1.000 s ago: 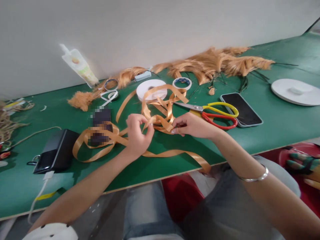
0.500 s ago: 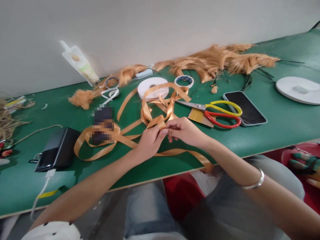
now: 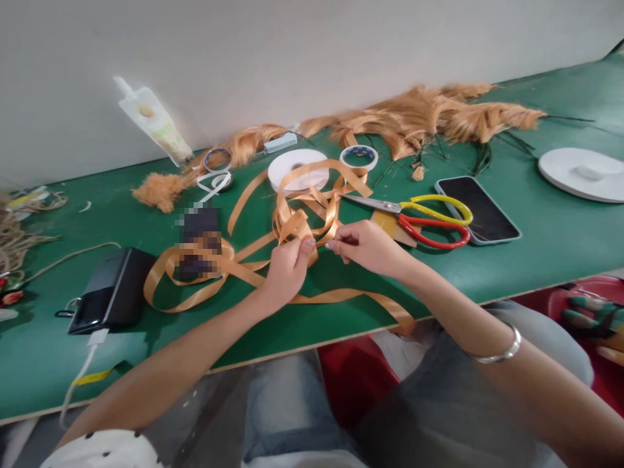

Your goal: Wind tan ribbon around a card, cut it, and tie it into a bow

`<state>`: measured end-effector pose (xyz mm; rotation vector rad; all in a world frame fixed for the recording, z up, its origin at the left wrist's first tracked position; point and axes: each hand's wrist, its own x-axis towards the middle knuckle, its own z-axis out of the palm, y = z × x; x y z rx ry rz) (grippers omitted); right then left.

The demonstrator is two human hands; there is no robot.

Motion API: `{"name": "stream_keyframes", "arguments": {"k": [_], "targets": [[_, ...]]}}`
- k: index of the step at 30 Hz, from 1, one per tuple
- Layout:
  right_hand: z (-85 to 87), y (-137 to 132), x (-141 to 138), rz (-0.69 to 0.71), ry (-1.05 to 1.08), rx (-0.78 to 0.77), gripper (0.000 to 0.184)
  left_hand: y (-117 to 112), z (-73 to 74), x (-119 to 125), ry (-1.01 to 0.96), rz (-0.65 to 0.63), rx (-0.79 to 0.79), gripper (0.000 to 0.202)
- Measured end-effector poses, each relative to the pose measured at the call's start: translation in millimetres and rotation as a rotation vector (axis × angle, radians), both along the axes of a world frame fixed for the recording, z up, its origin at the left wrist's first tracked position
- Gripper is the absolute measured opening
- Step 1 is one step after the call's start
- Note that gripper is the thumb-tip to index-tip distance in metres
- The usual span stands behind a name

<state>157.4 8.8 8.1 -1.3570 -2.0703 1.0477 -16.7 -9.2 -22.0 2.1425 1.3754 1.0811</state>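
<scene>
A long golden-orange satin ribbon lies in loose coils across the green table, one end trailing over the front edge. My left hand is closed, pinching a folded loop of that ribbon between thumb and fingers. My right hand is closed too, pinching the ribbon a short way to the right of the loop, its wrist bearing a silver bangle. The two hands sit close together above the table's middle.
Scissors with yellow and red handles and a dark phone lie right of my hands. A white ribbon spool, tape rolls, a pile of orange fibre, a white disc and a black power bank surround them.
My left hand moved right to meet the right hand at the ribbon loops. Both hands then pulled slightly apart, still pinching the ribbon.
</scene>
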Motion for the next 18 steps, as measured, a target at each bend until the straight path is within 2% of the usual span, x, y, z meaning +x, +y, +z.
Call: {"name": "stream_keyframes", "arguments": {"k": [4, 6, 7, 10, 13, 15, 18], "targets": [[-1.8, -3.6, -2.9, -0.157, -0.247, 0.228, 0.032, 0.4, 0.2, 0.4, 0.017, -0.023, 0.006, 0.046], [-4.7, -5.4, -6.3, -0.216, -0.185, 0.223, 0.032, 0.2, 0.6, 0.9, 0.026, -0.031, 0.009, 0.046], [-6.6, -6.3, -8.5, -0.217, -0.080, 0.184, 0.032, 0.1, 0.8, 1.1, 0.029, -0.035, 0.008, 0.047], [-12.0, -9.5, -16.7, -0.204, 0.426, -0.025, 0.027, -0.2, 1.6, 1.3, 0.036, -0.047, -0.011, 0.047], [-13.6, -12.7, -24.4, -0.282, 0.920, -0.307, 0.019, -0.2, 2.1, 1.4, 0.044, -0.053, -0.034, 0.048], [-12.6, -14.4, -27.2, -0.316, 1.139, -0.535, 0.018, -0.1, 1.8, 2.0, 0.034, -0.055, -0.028, 0.049], [-10.5, -15.9, -27.7, -0.321, 1.295, -0.780, 0.022, 0.1, 0.7, 2.7, 0.009, -0.055, -0.010, 0.049]]}}
